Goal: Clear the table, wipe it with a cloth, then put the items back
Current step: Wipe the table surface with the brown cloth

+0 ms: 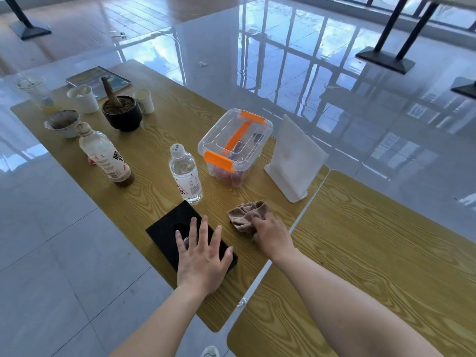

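Two bare hands work at the near end of the yellow wood-grain table [154, 140]. Taking the flat black rectangular box [167, 228] as landmark: the left hand [202, 256] lies on it, fingers spread and flat, gripping nothing. Just right of the box, the right hand [271, 234] is closed on the crumpled brown cloth [248, 215], pressed to the tabletop. Judgement: wiping proceeds with items uncleared. Lift the box clear first, then sweep beneath. Just beyond the box stands a clear water bottle [185, 173], easily toppled; beyond-right, a clear lidded tub with orange clasps [235, 145]; far beyond-left, a black plant pot [122, 113].
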### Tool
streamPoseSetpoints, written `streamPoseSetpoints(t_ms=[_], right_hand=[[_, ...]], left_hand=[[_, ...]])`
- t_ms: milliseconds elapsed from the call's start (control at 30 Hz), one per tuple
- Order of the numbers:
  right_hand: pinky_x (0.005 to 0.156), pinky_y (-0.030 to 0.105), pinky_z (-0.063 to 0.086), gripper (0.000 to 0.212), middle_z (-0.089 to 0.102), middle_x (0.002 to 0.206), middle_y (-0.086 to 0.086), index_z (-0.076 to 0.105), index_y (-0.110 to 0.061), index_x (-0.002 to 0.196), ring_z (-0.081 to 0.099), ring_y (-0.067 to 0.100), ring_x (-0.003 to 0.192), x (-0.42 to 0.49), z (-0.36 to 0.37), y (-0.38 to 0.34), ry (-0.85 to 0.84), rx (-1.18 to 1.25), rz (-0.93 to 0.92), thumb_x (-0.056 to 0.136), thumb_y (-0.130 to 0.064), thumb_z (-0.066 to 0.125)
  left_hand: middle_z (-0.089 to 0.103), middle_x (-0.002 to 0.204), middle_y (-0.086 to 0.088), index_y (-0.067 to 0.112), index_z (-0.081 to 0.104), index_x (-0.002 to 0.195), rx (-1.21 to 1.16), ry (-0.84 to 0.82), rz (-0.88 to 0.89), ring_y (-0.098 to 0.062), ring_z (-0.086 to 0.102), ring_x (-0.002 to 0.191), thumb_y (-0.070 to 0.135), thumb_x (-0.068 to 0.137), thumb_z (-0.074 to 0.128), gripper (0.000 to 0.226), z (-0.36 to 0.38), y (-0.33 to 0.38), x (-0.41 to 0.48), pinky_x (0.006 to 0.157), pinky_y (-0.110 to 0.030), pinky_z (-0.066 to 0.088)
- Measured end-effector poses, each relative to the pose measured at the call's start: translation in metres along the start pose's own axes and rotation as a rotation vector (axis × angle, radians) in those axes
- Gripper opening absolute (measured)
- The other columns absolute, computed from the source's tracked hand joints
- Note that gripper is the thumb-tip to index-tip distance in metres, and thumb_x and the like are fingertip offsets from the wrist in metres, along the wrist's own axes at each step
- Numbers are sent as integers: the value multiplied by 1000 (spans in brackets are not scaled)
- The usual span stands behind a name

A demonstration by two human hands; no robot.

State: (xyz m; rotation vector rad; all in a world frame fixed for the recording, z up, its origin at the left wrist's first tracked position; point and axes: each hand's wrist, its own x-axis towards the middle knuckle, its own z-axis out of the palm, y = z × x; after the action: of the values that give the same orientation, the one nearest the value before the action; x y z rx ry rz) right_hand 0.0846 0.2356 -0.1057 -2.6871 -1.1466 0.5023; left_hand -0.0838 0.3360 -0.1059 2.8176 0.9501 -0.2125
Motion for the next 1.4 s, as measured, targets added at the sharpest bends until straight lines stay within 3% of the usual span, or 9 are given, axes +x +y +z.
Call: streamPoseSetpoints(t_ms=[100, 233, 333, 467, 567, 833, 933, 1300, 1400], right_hand=[[96, 40, 43, 38, 56, 120, 9, 60, -23, 130, 49, 31, 115, -4, -13, 7, 33, 111, 2, 93, -16, 54], [79, 34, 41, 27, 52, 96, 5, 66, -19, 116, 52, 29, 101, -27, -26, 30, 115, 128, 28, 91, -17, 55], [75, 34, 38, 23, 51, 90, 3, 68, -21, 107, 50, 27, 95, -55, -34, 53, 158, 177, 100, 87, -16, 57], [68, 32, 34, 18, 56, 86, 6, 69, -19, 95, 54, 30, 89, -103, -39, 84, 249, 181, 229, 81, -14, 60], [69, 31, 37, 27, 60, 88, 8, 71, -23, 102, 56, 31, 90, -144, -41, 101, 315, 186, 334, 79, -13, 61], [70, 29, 37, 28, 63, 88, 7, 72, -26, 104, 58, 30, 89, -272, -41, 131, 484, 200, 611, 79, -16, 63], [70, 28, 34, 26, 64, 89, 8, 73, -25, 102, 59, 31, 89, -318, -36, 143, 545, 206, 727, 79, -17, 64], [70, 36, 48, 28, 64, 83, 7, 74, -19, 96, 59, 31, 82, -482, 6, 197, 754, 186, 981, 73, -4, 71], [69, 38, 51, 29, 62, 83, 5, 73, -19, 93, 59, 31, 81, -501, 41, 197, 708, 179, 1001, 69, -3, 71]], left_hand=[[-13, 167, -8, 31, 15, 157, 4, -3, -2, -29, -28, 149, 67, 87, -1, 81, 0, -2, -1, 119, -61, -12], [-7, 168, -9, 30, 21, 155, -28, 9, -3, -29, -22, 151, 67, 85, -2, 83, -1, -2, -1, 120, -61, -11], [1, 167, -11, 27, 25, 155, -41, 35, 31, -30, -17, 152, 66, 85, 2, 83, -5, 1, -1, 121, -59, -9], [19, 163, -16, 21, 36, 151, -73, 143, 238, -34, 0, 154, 60, 93, 23, 71, -6, 27, -5, 123, -58, 2], [29, 159, -18, 19, 41, 148, -84, 173, 438, -38, 11, 152, 54, 94, 35, 65, -1, 61, -13, 121, -61, 11], [32, 159, -15, 21, 44, 147, -61, 47, 797, -34, 13, 153, 56, 92, 36, 66, 37, 136, -54, 121, -58, 11], [36, 155, -17, 20, 48, 143, -46, 20, 860, -37, 19, 150, 55, 90, 40, 65, 51, 153, -71, 119, -60, 17], [44, 150, -22, 14, 56, 138, -53, -69, 1049, -42, 29, 146, 49, 84, 46, 65, 99, 261, -172, 118, -56, 17], [44, 149, -24, 12, 56, 138, -40, -59, 1058, -44, 30, 145, 49, 85, 49, 65, 117, 273, -184, 118, -58, 19]])
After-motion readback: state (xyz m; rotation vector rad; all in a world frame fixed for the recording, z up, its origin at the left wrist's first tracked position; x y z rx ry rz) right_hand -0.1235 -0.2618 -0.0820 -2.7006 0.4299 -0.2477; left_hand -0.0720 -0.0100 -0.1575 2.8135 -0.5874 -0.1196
